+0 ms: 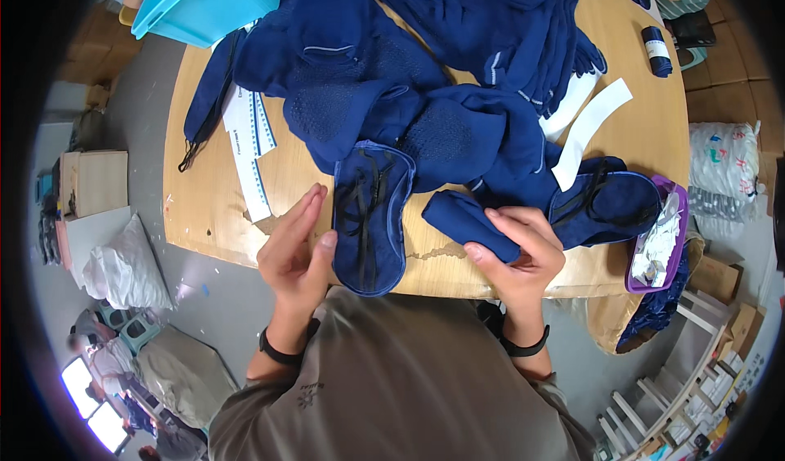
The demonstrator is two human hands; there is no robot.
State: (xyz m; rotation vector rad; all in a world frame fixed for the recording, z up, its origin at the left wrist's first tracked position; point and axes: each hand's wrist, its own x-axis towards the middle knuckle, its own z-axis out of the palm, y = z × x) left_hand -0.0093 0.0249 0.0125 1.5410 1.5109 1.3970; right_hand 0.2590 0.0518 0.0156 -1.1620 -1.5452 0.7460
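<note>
**Brown shirt (401,371) nearest, rolled navy cloth (466,220) in your right hand (527,252)**

Your right fingers and thumb grip the roll over the table's (204,232) near edge. Your left hand (293,252) is open, just beside a navy pouch (372,232) with black cords. Beyond lie bunched navy cloths (474,126), then a turquoise bin (200,11).

Two hands of yours in play, left hand (296,252) and right hand (527,257), with two dark wristbands (527,350) on! You have one plain navy roll (468,222), and two wide navy pieces (388,236) with black cords (361,203) before you. Around you, one wooden table (208,208), one turquoise bin (204,7), one purple tray (681,236), two lit screens (107,425)! Banded navy rolls (657,52): at least one. The heaped navy cloth (470,130) overlaps too much to count.
</note>
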